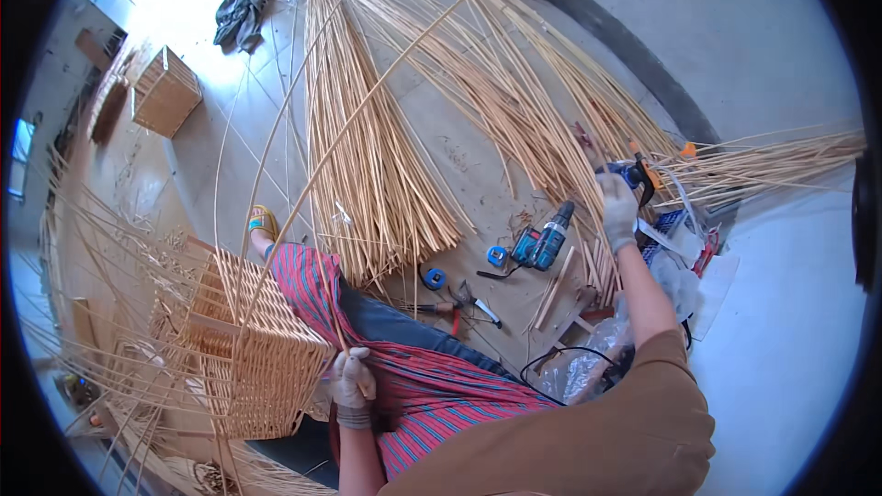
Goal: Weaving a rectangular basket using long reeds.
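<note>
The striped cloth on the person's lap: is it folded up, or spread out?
Spread out: the striped cloth lies in loose creases across the lap and reaches over one knee.

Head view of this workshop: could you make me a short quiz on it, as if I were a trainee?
1. Multiple choice: which hand is nearer the woven basket?
A) The right hand
B) The left hand

2. True or false: the cordless drill is lying inside the woven basket.

3. Fill in the missing word: the pink and blue cloth over the person's lap has a ____ pattern.

Key:
1. B, the left hand.
2. False; the cordless drill lies on the floor, well apart from the basket.
3. Striped.
</note>
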A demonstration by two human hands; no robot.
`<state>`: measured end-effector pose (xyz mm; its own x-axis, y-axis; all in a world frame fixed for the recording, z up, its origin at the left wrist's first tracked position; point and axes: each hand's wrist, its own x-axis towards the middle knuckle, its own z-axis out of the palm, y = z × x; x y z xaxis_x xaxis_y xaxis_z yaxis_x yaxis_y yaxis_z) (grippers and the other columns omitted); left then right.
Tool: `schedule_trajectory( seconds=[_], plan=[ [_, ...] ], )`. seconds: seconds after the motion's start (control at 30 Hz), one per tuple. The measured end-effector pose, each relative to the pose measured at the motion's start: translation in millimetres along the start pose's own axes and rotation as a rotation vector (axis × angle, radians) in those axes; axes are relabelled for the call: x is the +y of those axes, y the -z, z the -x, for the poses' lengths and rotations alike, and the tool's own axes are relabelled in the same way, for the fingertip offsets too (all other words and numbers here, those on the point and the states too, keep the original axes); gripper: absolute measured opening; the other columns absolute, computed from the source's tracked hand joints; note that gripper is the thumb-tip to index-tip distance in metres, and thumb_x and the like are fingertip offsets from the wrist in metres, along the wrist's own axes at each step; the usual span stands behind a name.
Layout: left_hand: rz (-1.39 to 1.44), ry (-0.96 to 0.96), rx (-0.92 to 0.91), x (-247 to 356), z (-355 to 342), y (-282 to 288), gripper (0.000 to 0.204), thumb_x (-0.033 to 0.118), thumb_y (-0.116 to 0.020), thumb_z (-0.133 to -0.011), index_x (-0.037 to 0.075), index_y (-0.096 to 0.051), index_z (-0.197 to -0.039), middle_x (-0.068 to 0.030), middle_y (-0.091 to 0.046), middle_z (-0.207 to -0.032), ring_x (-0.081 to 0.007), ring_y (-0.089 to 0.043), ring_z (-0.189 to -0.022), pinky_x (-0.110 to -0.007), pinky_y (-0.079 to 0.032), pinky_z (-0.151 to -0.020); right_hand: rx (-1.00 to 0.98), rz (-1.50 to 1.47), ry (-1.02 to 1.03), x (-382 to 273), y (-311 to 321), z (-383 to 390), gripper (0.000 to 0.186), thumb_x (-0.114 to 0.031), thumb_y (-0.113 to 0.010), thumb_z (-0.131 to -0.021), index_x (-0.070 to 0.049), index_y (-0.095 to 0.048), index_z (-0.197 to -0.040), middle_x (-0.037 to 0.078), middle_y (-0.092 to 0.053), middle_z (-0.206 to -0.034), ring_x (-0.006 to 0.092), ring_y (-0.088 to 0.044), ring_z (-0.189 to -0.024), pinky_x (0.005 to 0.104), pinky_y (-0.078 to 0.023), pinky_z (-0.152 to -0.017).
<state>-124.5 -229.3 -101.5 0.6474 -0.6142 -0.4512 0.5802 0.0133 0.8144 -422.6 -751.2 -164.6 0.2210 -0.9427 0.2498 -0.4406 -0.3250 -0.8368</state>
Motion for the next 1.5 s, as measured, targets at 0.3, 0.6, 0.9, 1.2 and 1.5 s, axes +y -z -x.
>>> schedule_trajectory(
  seconds=[0.3, 0.6, 0.9, 1.2, 1.5],
  plan=[
    [-0.184, -0.032, 0.147, 11, 6, -24, 0.028, 0.031, -0.054, -0.102, 0.005, -0.062, -0.109, 0.0034, -0.044, -0.051, -0.0064, -0.037, -0.035, -0.022, -0.027, -0.033, 0.089, 0.532, -0.672, 119, 82, 131, 0.045, -0.048, -0.047, -0.096, -0.011, -0.072, -0.102, 0.019, -0.071, -0.097, 0.0373, -0.068, -0.094, 0.0467, -0.051, -0.082],
    [-0.157, -0.048, 0.186, 11, 11, -40, 0.028, 0.035, -0.055, -0.102, 0.009, -0.062, -0.108, 0.0072, -0.047, -0.056, -0.0024, -0.037, -0.039, -0.019, -0.024, -0.035, 0.195, 0.617, -0.427, 58, 89, 69, 0.037, -0.045, -0.046, -0.1, -0.014, -0.066, -0.1, 0.02, -0.068, -0.096, 0.0399, -0.065, -0.089, 0.0481, -0.05, -0.076],
    [-0.134, -0.102, 0.108, 8, 15, -30, 0.031, 0.033, -0.053, -0.104, 0.004, -0.062, -0.111, 0.0043, -0.047, -0.055, -0.0048, -0.036, -0.039, -0.021, -0.026, -0.035, 0.274, 0.352, -0.235, 60, 78, 75, 0.036, -0.04, -0.047, -0.101, -0.01, -0.064, -0.09, 0.015, -0.067, -0.082, 0.034, -0.065, -0.079, 0.041, -0.049, -0.074],
    [-0.133, -0.102, 0.105, 7, 15, -21, 0.03, 0.033, -0.053, -0.103, 0.006, -0.063, -0.109, 0.0034, -0.048, -0.054, -0.0058, -0.037, -0.037, -0.021, -0.027, -0.033, 0.49, -0.261, 0.041, -44, 64, -10, 0.036, -0.033, -0.049, -0.105, -0.005, -0.061, -0.084, 0.0, -0.056, -0.077, 0.0109, -0.046, -0.07, 0.0275, -0.04, -0.07],
    [-0.079, -0.094, 0.096, 4, 16, -20, 0.029, 0.032, -0.053, -0.103, 0.005, -0.063, -0.109, 0.0004, -0.052, -0.054, -0.0075, -0.041, -0.036, -0.021, -0.032, -0.034, 0.265, -0.106, -0.031, -17, 15, 30, 0.029, -0.025, -0.05, -0.104, -0.006, -0.062, -0.085, 0.001, -0.06, -0.078, 0.0128, -0.055, -0.076, 0.0291, -0.046, -0.077]
  ],
)
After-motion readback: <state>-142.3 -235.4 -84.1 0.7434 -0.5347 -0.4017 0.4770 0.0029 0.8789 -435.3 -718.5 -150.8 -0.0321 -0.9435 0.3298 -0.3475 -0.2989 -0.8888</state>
